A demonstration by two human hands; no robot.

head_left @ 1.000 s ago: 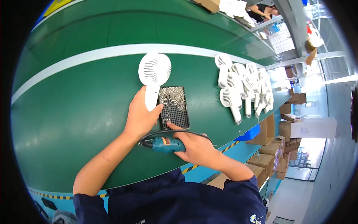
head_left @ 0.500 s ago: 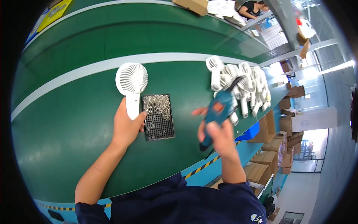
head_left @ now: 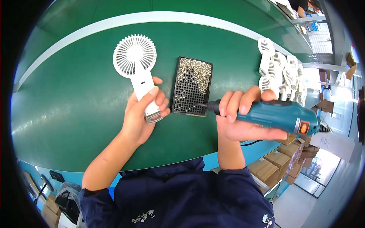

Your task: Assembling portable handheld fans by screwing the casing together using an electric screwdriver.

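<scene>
My left hand point(head_left: 142, 112) grips the handle of a white hand-held fan point(head_left: 136, 64) whose round grille points away from me over the green belt point(head_left: 76, 98). My right hand point(head_left: 243, 121) is wrapped around a teal electric screwdriver point(head_left: 277, 116), held sideways with its black tip at the near right corner of a black screw tray point(head_left: 192, 85). The tray lies between my hands and holds several small silver screws, mostly at its far end.
A cluster of several white fans point(head_left: 279, 72) lies on the belt at the right. A white stripe point(head_left: 159, 17) curves across the belt's far side. Cardboard boxes point(head_left: 281, 159) stand on the floor at the lower right, beyond the belt's blue edge.
My right hand has turned the screwdriver from raised to sideways, bringing its tip down to the tray. My left hand now grips the fan's handle more fully.
</scene>
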